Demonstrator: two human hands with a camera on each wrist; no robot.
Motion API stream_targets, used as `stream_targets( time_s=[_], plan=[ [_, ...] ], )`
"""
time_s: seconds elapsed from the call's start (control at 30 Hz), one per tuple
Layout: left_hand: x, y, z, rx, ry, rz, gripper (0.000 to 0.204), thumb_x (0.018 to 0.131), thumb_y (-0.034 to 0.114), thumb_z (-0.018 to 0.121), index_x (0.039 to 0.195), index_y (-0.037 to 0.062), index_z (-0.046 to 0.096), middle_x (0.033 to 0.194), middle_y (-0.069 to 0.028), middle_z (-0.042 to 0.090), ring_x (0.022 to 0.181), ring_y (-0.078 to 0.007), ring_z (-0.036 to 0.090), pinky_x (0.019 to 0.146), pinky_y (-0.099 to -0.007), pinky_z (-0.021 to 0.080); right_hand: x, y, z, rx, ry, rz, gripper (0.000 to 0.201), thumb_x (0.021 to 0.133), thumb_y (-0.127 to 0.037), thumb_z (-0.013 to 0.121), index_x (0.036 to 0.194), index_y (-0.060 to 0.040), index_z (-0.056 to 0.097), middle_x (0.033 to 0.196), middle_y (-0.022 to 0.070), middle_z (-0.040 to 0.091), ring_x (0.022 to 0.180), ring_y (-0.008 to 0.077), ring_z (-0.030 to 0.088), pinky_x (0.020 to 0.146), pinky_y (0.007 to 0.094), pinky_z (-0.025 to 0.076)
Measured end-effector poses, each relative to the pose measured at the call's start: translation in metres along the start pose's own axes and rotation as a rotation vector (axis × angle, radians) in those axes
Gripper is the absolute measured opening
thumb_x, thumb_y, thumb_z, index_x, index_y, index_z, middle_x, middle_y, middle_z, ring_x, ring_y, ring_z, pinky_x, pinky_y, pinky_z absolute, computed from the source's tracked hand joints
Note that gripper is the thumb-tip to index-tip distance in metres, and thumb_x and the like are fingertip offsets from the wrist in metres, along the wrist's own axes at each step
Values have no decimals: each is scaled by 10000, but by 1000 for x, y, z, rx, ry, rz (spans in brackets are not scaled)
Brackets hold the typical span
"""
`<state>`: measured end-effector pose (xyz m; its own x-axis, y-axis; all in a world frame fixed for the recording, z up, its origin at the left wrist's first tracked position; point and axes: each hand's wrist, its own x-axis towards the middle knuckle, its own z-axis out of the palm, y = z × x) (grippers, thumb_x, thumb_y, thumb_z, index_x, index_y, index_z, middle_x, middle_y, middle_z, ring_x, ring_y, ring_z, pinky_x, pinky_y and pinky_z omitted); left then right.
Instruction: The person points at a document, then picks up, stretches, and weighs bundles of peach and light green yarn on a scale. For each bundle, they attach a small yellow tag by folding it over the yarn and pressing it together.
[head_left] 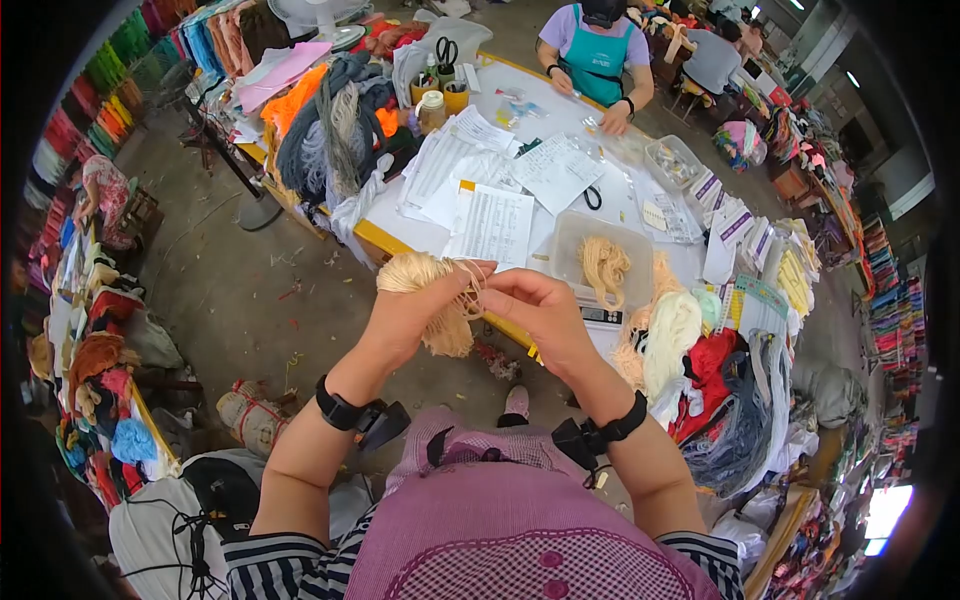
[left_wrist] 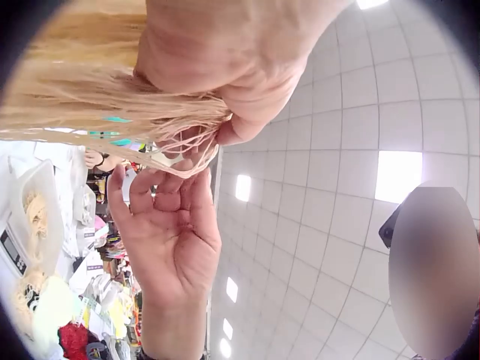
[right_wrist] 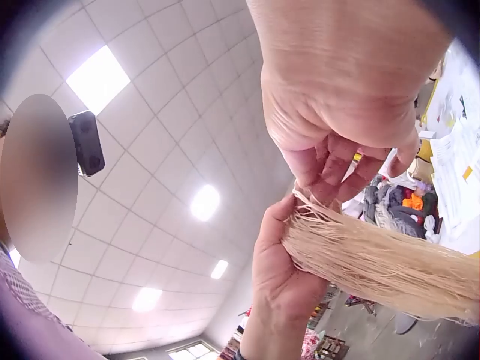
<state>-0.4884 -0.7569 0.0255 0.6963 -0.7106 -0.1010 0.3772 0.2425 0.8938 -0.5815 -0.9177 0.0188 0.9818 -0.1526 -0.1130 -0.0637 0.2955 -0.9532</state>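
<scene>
A hank of cream yarn (head_left: pixel 446 333) hangs from my left hand (head_left: pixel 405 312), which grips it near its looped top end. Beside it, my right hand (head_left: pixel 545 312) pinches a few loose strands drawn out from that end. The left wrist view shows thin loops of the yarn (left_wrist: pixel 176 124) running between both hands, the right palm (left_wrist: pixel 180 247) turned toward the camera. In the right wrist view the hank (right_wrist: pixel 390 262) stretches sideways out of the left hand (right_wrist: pixel 281 281), while the right fingers meet at its tip from above.
Ahead stands a white table with printed sheets (head_left: pixel 490 225), scissors (head_left: pixel 593 197) and a plastic tub (head_left: pixel 565 245) with peach yarn on a scale (head_left: pixel 600 316). Yarn heaps lie right (head_left: pixel 675 330) and back left (head_left: pixel 345 130). Across the table a person in a teal apron (head_left: pixel 597 60) works.
</scene>
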Motion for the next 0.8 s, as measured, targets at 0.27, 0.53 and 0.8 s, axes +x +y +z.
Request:
stream_targets(
  time_s=[0.27, 0.53, 0.8],
  plan=[
    [5, -1, 4, -42, -39, 9, 274, 909, 118, 587, 1112, -63, 621, 1136, -143, 643, 1013, -172, 617, 874, -307, 498, 2, 3, -8, -2, 40, -45, 168, 857, -122, 686, 956, 13, 684, 888, 41, 672, 826, 76, 593, 758, 225, 469],
    [15, -14, 5, -2, 17, -30, 297, 929, 196, 598, 1115, -33, 627, 1130, -128, 642, 971, -164, 612, 847, -306, 498, 12, 10, -13, 122, -19, 20, 136, 901, -126, 635, 969, -9, 632, 886, 16, 634, 827, 67, 564, 770, 226, 451],
    [36, -54, -82, -439, 110, -81, 176, 989, 257, 480, 934, 98, 528, 644, 43, 378, 608, -95, 412, 836, -318, 455, 16, 79, -96, 497, 75, 149, 94, 891, -122, 592, 956, -56, 604, 819, 5, 545, 710, 67, 458, 676, 230, 407]
  ],
)
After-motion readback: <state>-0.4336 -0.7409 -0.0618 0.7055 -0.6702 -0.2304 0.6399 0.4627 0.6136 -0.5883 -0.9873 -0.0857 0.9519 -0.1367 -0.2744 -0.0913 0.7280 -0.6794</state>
